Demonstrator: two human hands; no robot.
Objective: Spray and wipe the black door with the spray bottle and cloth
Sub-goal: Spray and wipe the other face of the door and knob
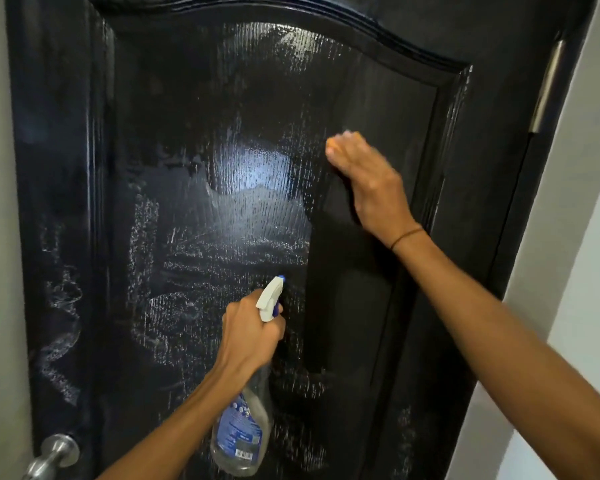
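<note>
The black door is mid-wipe: right hand presses a barely visible orange cloth on it, left hand grips the spray bottle; next, wipe the wet streaks leftward.

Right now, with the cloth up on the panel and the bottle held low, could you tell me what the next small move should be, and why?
Probably sweep the right hand, which presses a barely visible cloth to the black door, leftward across the wet, streaky sheen. The panel right of it looks dull and dry; the middle glistens. The left hand can keep the spray bottle lowered.
</note>
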